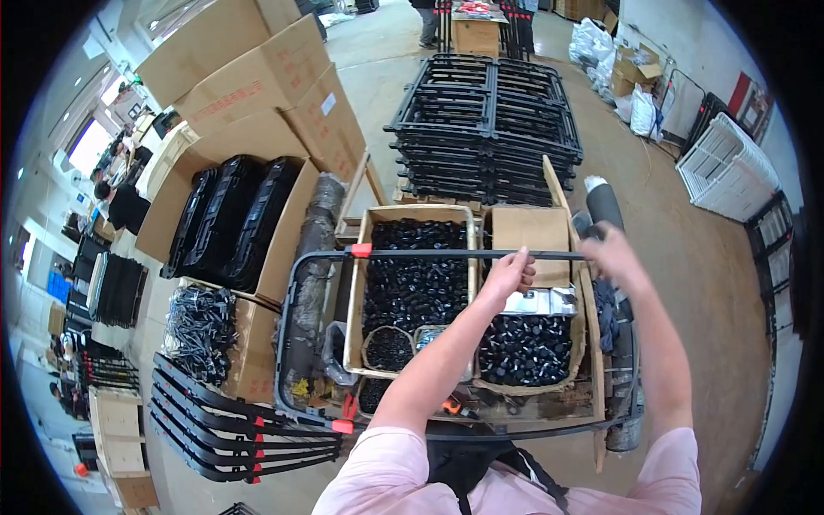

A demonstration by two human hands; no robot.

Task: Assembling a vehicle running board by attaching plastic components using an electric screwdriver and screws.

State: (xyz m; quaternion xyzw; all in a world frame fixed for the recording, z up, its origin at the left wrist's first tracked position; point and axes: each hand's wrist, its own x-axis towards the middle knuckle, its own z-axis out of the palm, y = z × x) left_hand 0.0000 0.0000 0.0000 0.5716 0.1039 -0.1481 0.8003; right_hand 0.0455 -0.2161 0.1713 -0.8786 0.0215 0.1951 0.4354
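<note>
A rectangular black tube frame [446, 254] with rounded corners and red clips [361, 251] lies across the bins in front of me. My left hand [508, 276] is closed at its far bar, thumb tip over the bar and fingers curled; whatever they hold is hidden. Around the frame's far right corner is my right hand [616, 256], smeared by motion, its fingers not clear. Just beyond it shows a dark object [584, 227] whose kind I cannot make out. Under the frame, a carton [354, 330] holds many small black parts; another carton [577, 365] holds black round-headed pieces.
Black frames [489, 129] are stacked on a pallet ahead. Tall cartons [257, 86] and an open box of black molded parts [236, 219] stand left. Curved black bars [232, 442] with red clips lie lower left. Wrapped rolls [313, 249] flank the bins. A person [124, 206] is far left.
</note>
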